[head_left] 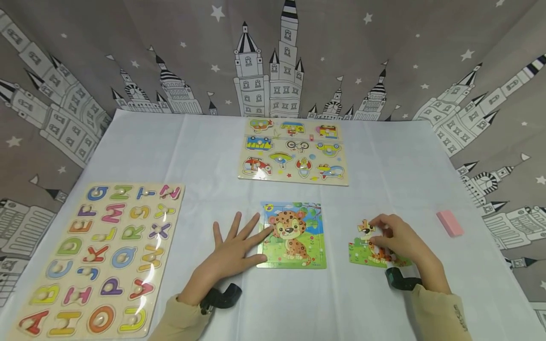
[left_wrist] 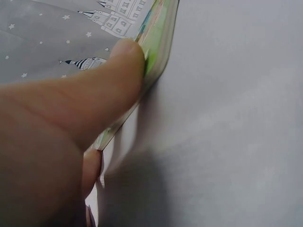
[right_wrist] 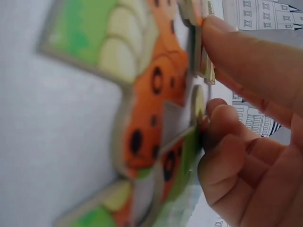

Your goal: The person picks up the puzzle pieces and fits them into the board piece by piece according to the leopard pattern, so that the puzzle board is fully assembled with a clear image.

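Observation:
A square jigsaw puzzle [head_left: 314,253] of a spotted leopard cub lies at the middle front of the table. My left hand [head_left: 232,251] spreads straight fingers over its left edge, fingertips on the picture; in the left wrist view the thumb [left_wrist: 118,71] lies at the board's edge. To the right, a second, partly assembled leopard picture [head_left: 360,255] shows green grass and an orange spotted body. Above it my right hand [head_left: 398,237] pinches a jigsaw piece [head_left: 366,228] bearing part of the cub's face. Joined and separate pieces [right_wrist: 161,90] fill the right wrist view, blurred up close.
An alphabet peg board [head_left: 106,260] covers the table's left side. A vehicle peg board [head_left: 294,151] lies at the back. A pink block [head_left: 450,223] sits at the right. Black wrist cameras [head_left: 222,297] are strapped below the hands. A castle-print curtain [head_left: 341,47] hangs behind the white tablecloth.

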A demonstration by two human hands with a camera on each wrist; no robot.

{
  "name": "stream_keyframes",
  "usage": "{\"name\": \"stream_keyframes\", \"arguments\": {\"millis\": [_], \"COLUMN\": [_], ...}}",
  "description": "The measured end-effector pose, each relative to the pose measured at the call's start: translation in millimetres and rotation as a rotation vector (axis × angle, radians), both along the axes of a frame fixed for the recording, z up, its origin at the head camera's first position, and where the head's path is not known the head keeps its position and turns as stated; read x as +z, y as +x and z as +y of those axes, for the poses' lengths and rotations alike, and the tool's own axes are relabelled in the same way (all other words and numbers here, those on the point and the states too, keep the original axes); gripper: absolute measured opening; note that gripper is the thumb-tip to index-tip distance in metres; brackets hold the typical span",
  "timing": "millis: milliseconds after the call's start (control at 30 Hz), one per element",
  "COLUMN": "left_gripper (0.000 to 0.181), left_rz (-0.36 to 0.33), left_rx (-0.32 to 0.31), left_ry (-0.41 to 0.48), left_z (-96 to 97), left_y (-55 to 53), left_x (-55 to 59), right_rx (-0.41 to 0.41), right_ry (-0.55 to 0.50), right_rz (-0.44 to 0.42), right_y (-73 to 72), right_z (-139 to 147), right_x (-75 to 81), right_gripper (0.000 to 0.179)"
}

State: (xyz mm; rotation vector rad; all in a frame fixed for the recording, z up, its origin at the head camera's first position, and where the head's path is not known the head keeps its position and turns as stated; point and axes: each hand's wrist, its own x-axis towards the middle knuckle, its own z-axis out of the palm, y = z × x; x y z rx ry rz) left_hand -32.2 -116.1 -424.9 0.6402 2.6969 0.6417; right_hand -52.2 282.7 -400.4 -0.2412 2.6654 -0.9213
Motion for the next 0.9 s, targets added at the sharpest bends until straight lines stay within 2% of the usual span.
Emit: {"name": "stream_keyframes", "arguments": {"millis": [167, 333, 467, 667, 767, 900], "left_gripper": [0.058, 0.054, 0.053, 0.052, 0.051, 0.05], "left_rz": [0.003, 0.006, 0.009, 0.024, 0.038, 0.038], "left_rx": [-0.007, -0.012, -0.009, -0.002, 0.003, 0.005], "left_ry": [-0.007, -0.046, -0.048, -0.047, -0.037, -0.024], "left_z": [2.5, 4.3, 5.1, 6.1, 6.6, 8.2], "left_y": [0.0, 0.4, 0.8, 1.5, 1.8, 2.1], "left_x": [1.1, 2.5, 2.4, 0.1, -0.4, 1.1], "right_rx": [-0.003, -0.013, -0.015, 0.039, 0.068, 0.083], "right_ry": [-0.001, -0.035, -0.148, -0.401, -0.463, -0.49], "right_rz": [-0.03, -0.035, -0.059, -0.192, -0.251, -0.304], "right_y": [-0.9, -4.7, -10.0, -19.7, -24.2, -28.4], "right_z": [0, -3, -14, -63, -94, -126], "right_x": [4.3, 12.6, 15.2, 10.5, 4.9, -1.7], "right_gripper": [0.034, 0.024, 0.02, 0.022, 0.02, 0.018]}}
